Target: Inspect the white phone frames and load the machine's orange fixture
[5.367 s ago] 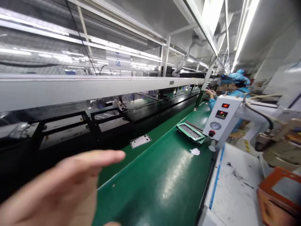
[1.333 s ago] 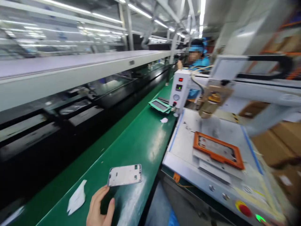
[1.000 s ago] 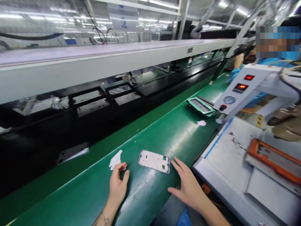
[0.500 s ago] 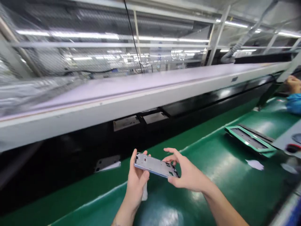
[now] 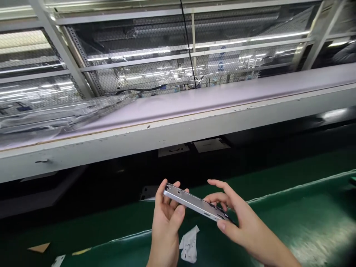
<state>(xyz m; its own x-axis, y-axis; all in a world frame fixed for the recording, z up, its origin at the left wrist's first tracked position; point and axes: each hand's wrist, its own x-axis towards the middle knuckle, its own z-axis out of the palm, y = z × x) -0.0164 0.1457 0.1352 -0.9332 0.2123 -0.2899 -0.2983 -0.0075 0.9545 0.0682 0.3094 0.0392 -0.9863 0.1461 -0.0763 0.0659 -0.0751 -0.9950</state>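
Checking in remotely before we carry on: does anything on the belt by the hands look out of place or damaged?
Loose white paper scraps lie crumpled on the green belt just below the silver phone frame, which the left hand and right hand hold at its ends. More bits lie far left. The frame shows no damage.

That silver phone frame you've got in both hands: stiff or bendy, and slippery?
The phone frame spans left hand to right hand without sagging: probably stiff. Thin, so likely light. Its glossy edge may slip in a fingertip grip.
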